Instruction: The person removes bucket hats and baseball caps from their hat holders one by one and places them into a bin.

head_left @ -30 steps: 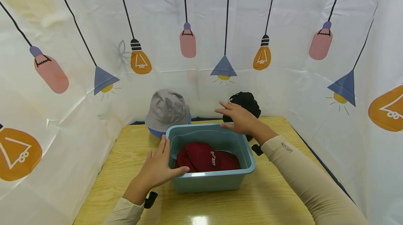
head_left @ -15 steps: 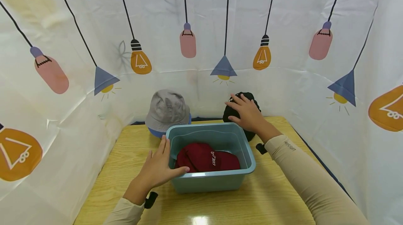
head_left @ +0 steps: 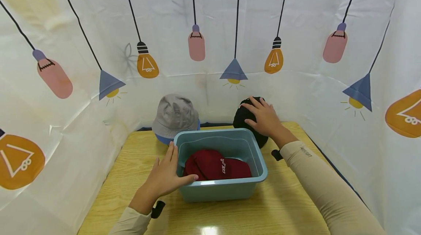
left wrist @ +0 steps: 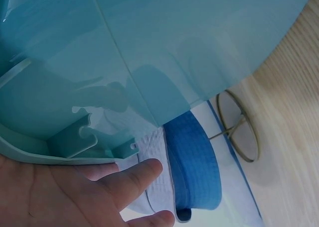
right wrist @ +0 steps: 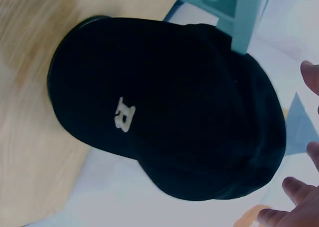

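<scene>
A blue-green plastic bin stands on the table with a dark red cap inside, white lettering on its front. My left hand rests at the bin's near left corner, fingers straight along the left rim and thumb on the front rim. In the left wrist view its palm lies along the bin's edge. My right hand is over a black cap behind the bin, its fingers spread. The right wrist view shows that black cap with a white letter R, fingertips apart from its crown.
A grey bucket hat with a blue underside sits behind the bin on the left. A wire loop stand shows beside the hat in the left wrist view. White printed sheeting encloses the wooden table at the back and sides.
My right hand has moved right and slightly back, from above the bin's far rim to over the black cap. The left hand, bin and red cap have stayed put.
</scene>
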`<control>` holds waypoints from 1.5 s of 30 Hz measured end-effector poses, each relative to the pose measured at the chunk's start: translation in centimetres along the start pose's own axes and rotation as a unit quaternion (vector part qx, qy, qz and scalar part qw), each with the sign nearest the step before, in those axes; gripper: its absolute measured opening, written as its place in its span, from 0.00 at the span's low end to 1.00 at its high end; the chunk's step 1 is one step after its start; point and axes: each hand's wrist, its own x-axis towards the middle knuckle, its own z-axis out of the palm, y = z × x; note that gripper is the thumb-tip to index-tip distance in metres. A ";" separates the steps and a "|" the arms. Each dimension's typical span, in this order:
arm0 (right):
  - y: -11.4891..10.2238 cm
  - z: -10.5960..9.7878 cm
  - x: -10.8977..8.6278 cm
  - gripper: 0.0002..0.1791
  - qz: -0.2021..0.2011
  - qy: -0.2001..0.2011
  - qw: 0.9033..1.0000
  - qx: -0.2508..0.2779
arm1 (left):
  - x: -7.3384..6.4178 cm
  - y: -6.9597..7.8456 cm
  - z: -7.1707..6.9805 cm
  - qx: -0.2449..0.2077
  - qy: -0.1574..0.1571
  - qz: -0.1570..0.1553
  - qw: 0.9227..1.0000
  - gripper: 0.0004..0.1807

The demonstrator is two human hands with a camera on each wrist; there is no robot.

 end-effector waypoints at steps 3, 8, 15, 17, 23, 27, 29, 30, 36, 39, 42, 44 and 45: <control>0.6 0.3 0.0 0.40 0.018 0.001 1.000 0.000 | 0.0 0.0 -0.1 -0.005 -0.002 -0.002 1.000 0.74; 1.6 0.9 -0.3 0.43 0.059 -0.012 0.998 0.013 | -0.1 0.1 -0.2 -0.002 -0.003 -0.003 1.000 0.74; 2.3 1.4 -0.6 0.46 0.099 -0.019 0.994 0.037 | -0.1 0.2 -0.2 -0.007 -0.004 -0.005 1.000 0.74; 2.5 1.5 -0.6 0.47 0.105 -0.018 0.993 0.048 | -0.2 0.2 -0.2 -0.007 -0.003 -0.005 1.000 0.73; 3.3 2.3 -0.7 0.55 0.124 -0.022 0.988 0.093 | -0.1 0.2 -0.2 -0.009 -0.005 -0.003 1.000 0.73; 4.0 2.9 -0.8 0.61 0.147 -0.036 0.981 0.123 | 0.0 0.1 -0.2 -0.010 -0.006 -0.003 1.000 0.73; 4.2 3.2 -0.9 0.62 0.159 -0.044 0.977 0.136 | 0.0 0.1 -0.1 -0.009 -0.005 -0.002 1.000 0.73; 4.3 3.3 -1.0 0.63 0.164 -0.046 0.975 0.140 | 0.1 0.1 -0.1 -0.009 -0.004 -0.001 1.000 0.73; 4.1 3.8 -1.1 0.64 0.173 -0.040 0.973 0.145 | 0.2 0.0 0.0 -0.007 0.000 0.000 1.000 0.72; 3.8 3.8 -1.1 0.64 0.171 -0.035 0.975 0.138 | 0.2 0.0 0.0 -0.008 0.002 0.000 1.000 0.72; 3.7 3.8 -1.2 0.63 0.167 -0.028 0.977 0.133 | 0.2 0.1 -0.1 -0.007 0.001 0.000 1.000 0.73; 3.7 3.9 -1.2 0.62 0.164 -0.022 0.978 0.129 | 0.1 0.1 -0.1 -0.008 0.000 0.000 1.000 0.74; 3.7 3.9 -1.2 0.62 0.162 -0.019 0.978 0.128 | 0.1 0.1 -0.1 -0.007 -0.001 0.000 1.000 0.75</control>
